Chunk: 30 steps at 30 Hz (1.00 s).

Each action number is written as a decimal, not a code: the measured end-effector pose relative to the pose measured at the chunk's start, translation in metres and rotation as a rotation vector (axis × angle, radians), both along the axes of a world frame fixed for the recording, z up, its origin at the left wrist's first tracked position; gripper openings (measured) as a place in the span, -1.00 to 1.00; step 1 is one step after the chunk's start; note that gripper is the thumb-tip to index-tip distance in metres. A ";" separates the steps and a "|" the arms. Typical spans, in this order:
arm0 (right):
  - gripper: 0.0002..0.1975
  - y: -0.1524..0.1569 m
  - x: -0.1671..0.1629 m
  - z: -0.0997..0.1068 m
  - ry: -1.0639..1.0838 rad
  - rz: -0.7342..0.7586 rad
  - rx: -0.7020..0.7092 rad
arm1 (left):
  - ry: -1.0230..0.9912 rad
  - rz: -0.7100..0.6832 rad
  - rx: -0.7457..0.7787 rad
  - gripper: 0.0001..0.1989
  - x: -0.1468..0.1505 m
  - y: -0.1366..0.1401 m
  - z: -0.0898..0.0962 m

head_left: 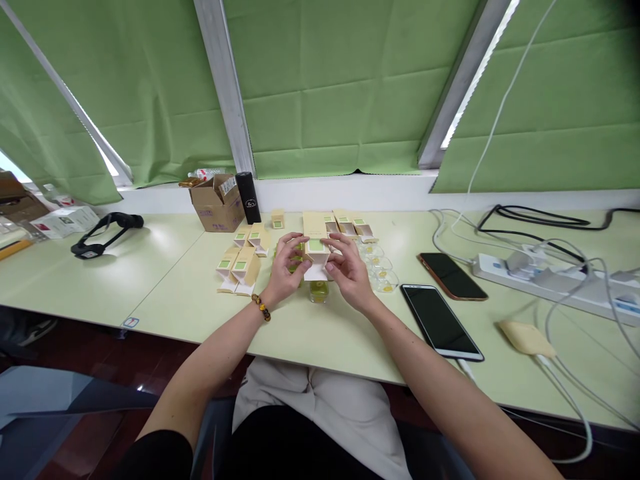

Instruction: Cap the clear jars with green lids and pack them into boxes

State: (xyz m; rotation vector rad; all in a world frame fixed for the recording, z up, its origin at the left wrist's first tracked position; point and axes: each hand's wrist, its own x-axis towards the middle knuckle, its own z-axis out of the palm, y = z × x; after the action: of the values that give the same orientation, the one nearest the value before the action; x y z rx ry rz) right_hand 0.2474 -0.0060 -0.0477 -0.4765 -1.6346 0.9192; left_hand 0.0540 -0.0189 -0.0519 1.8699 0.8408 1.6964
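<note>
My left hand (pixel 285 272) and my right hand (pixel 353 275) hold a small cream carton (pixel 317 248) between their fingertips, one on each side. A green square marks the carton, and its white-lined flap hangs down toward me. Just below it on the table stands a small clear container with green in it (pixel 319 291). More green pieces show partly behind my left hand. Several similar cartons (pixel 245 267) with their flaps open stand to the left, and more cartons (pixel 345 223) stand behind my right hand. Clear plastic containers with yellow spots (pixel 384 275) lie to its right.
Two phones, one white-edged (pixel 443 323) and one brown-edged (pixel 453 275), lie to the right. Beyond them are a power strip (pixel 555 280), tangled cables and a yellow case (pixel 526 338). A cardboard box (pixel 217 208), a black cylinder (pixel 249 197) and a black headset (pixel 106 235) stand further back left.
</note>
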 end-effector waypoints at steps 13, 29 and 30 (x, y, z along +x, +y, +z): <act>-0.58 -0.003 -0.004 0.002 0.031 -0.042 -0.023 | -0.009 0.049 0.011 -0.62 0.002 0.000 -0.003; -0.65 0.000 -0.008 -0.003 0.014 -0.151 -0.015 | 0.025 -0.005 -0.035 -0.52 0.000 -0.003 0.000; -0.65 0.000 -0.007 -0.002 0.018 -0.155 -0.018 | 0.038 -0.037 -0.025 -0.49 -0.001 -0.003 0.000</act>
State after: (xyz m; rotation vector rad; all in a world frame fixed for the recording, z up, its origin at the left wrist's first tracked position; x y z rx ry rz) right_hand 0.2403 -0.0056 -0.0499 -0.5975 -1.5509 0.8211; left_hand 0.0531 -0.0220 -0.0515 1.8950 0.8331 1.6252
